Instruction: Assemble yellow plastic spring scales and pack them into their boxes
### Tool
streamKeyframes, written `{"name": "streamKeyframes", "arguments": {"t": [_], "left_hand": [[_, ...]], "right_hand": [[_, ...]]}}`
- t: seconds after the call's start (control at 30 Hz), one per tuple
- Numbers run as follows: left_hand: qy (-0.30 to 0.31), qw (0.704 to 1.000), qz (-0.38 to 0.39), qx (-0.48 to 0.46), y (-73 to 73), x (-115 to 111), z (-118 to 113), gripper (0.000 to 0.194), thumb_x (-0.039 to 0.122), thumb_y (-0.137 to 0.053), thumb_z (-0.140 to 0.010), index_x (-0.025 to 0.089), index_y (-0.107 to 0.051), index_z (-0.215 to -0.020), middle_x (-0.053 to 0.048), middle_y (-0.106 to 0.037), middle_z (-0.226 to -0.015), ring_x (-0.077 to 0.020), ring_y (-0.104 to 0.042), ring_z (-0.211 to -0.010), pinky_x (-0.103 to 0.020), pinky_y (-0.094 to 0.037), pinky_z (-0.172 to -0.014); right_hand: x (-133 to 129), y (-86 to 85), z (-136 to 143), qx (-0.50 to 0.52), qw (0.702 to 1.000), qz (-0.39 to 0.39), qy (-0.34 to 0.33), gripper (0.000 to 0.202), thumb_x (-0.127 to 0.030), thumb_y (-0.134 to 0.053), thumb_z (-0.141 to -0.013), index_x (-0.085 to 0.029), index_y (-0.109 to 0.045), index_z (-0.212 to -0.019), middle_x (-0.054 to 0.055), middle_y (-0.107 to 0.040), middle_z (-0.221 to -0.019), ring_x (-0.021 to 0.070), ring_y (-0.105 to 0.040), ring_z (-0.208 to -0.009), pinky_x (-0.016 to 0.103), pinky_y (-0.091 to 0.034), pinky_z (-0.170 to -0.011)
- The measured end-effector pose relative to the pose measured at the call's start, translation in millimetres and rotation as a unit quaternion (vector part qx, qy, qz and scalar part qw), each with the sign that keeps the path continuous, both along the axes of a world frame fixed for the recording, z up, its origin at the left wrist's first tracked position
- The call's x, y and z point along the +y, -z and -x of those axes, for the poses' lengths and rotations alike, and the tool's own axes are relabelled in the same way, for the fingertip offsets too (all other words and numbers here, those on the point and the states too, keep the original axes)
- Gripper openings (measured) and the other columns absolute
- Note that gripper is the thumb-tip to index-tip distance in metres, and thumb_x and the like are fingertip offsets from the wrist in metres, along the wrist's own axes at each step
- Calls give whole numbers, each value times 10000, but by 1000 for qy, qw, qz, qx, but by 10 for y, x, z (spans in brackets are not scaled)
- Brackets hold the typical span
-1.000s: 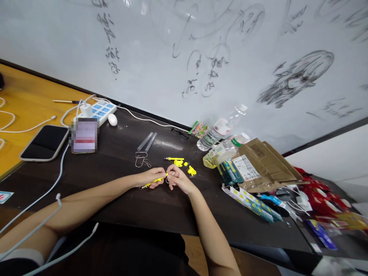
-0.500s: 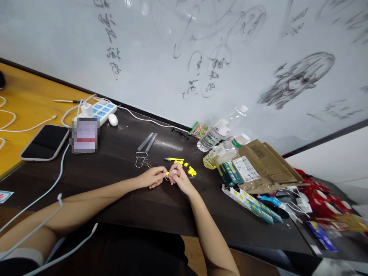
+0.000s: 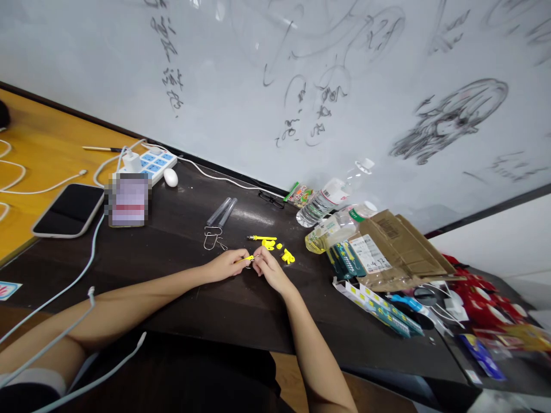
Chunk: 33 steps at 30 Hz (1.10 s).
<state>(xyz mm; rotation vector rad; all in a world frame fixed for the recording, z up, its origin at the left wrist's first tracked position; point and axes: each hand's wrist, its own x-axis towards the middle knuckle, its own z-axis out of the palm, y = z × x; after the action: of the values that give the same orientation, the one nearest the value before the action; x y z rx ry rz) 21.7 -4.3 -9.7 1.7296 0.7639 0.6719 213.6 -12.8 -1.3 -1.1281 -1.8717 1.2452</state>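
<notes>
Between the fingers of my left hand point(image 3: 228, 264) is a small yellow piece point(image 3: 247, 259), its tip pointing toward my other hand. My right hand point(image 3: 267, 267) pinches a thin wire piece point(image 3: 257, 257) that meets the end of the yellow one. Just beyond my fingers on the dark table lie a yellow stick with a metal tip point(image 3: 262, 238) and several yellow parts point(image 3: 287, 256). Bent metal wires point(image 3: 212, 237) and two clear tubes point(image 3: 222, 211) rest further left.
Plastic bottles point(image 3: 322, 204), a cardboard package point(image 3: 398, 244) and green boxes point(image 3: 379, 307) stand to the right. Phones point(image 3: 69, 211), a power strip point(image 3: 157, 164) and cables occupy the left. A whiteboard point(image 3: 241, 115) rises behind the table.
The yellow piece in my left hand has turned and now shows more of its length, lying nearly level. My left fingers have closed more tightly together around it.
</notes>
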Motion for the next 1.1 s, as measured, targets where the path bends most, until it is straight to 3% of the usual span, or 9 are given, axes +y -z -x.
{"name": "streamKeyframes", "arguments": {"t": [0.23, 0.47, 0.63, 0.9, 1.1], "left_hand": [[-32, 999, 0, 27, -32, 9, 10, 291, 433, -400, -877, 184, -420, -728, 72, -436, -501, -80, -374, -448, -191, -303, -478], [-19, 997, -39, 66, -14, 22, 16, 275, 392, -409, -873, 169, -483, -731, 52, -473, -560, -92, -421, -517, -195, -331, -524], [4, 995, -26, 92, -42, 28, 31, 329, 426, -398, -879, 155, -565, -796, 42, -490, -568, -95, -439, -510, -193, -337, -521], [11, 993, -33, 111, -30, 50, 34, 326, 393, -389, -886, 154, -603, -826, 38, -492, -566, -99, -450, -503, -189, -342, -520], [7, 990, -51, 132, -58, 37, 14, 287, 322, -399, -885, 156, -628, -836, 46, -479, -530, -105, -456, -498, -196, -341, -545]], "right_hand": [[15, -59, -49, -10, 1000, -15, 8, 219, -410, -514, -857, -201, -493, -793, -35, -429, -671, 99, -442, -565, 214, -437, -486], [36, 15, -103, -29, 1000, -5, -8, 264, -436, -589, -811, -181, -541, -761, -26, -477, -666, 95, -461, -566, 230, -481, -519], [30, -15, -107, -29, 999, -21, -7, 278, -451, -543, -842, -179, -567, -789, -18, -484, -665, 108, -492, -592, 232, -493, -516], [-1, -71, -47, -50, 996, -69, 5, 271, -425, -519, -870, -185, -542, -747, -28, -473, -602, 108, -505, -533, 224, -430, -491], [-12, -18, -18, -59, 993, -96, 16, 262, -409, -523, -872, -185, -523, -735, -22, -503, -602, 112, -515, -534, 228, -392, -503]]}}
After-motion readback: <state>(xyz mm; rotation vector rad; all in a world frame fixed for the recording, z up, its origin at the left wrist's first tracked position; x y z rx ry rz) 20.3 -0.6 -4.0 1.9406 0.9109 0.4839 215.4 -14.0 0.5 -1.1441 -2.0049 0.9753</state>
